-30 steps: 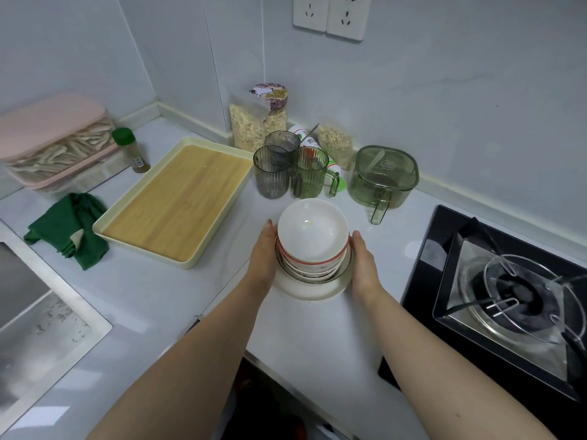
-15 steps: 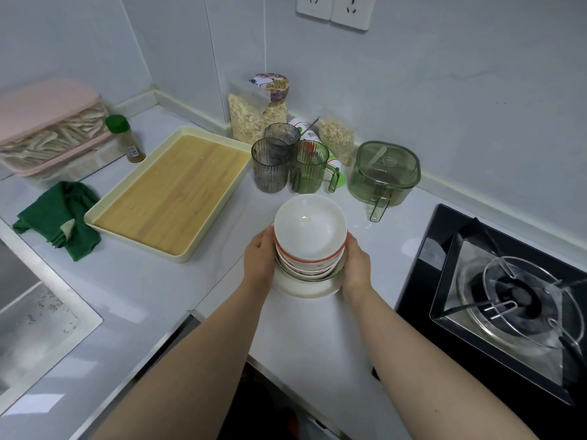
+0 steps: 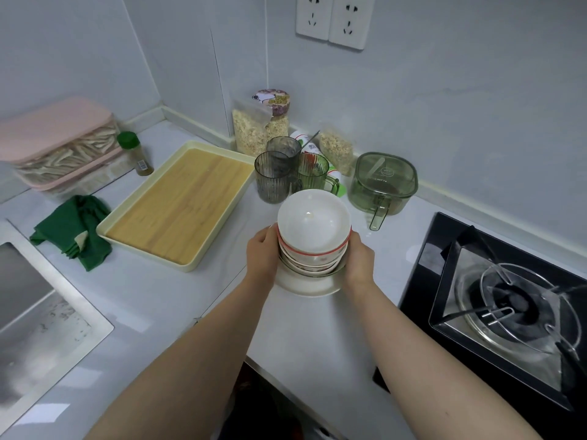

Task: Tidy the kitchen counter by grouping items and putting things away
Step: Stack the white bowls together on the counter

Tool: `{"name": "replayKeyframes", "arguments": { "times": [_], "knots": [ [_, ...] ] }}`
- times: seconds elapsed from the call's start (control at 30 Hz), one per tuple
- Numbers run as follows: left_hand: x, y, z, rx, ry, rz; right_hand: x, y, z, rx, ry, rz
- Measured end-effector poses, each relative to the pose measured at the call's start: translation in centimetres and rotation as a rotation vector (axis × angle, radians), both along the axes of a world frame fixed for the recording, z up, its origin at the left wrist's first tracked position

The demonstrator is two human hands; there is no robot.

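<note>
left hand + right hand grip bowl stack | tray rim near left

We hold a stack of bowls on a plate, our left hand and right hand curled round its sides, tray left, cups behind, stove right
</note>
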State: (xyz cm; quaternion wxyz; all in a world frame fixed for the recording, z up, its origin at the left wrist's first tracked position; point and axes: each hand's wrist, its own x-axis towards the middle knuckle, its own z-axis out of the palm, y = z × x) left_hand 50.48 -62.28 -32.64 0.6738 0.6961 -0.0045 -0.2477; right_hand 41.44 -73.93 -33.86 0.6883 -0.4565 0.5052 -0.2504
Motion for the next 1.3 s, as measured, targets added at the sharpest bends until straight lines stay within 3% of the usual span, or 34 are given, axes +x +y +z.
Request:
{"name": "replayKeyframes", "arguments": {
  "times": [0.63,0.97,1.3],
  "knots": [
    [-2.2,3.8,8.8,0.026,-0.088,-0.014,-3.2,4.4,8.2,-0.034,-0.089,-0.013],
    [-5.7,9.3,13.1,0.037,-0.201,-0.203,-8.8,11.6,12.9,-0.040,-0.137,-0.170],
    [-15.7,10.3,14.3,-0.085,-0.144,-0.437,-20.5,15.3,14.8,-0.068,-0.105,-0.418]
  ]
}}
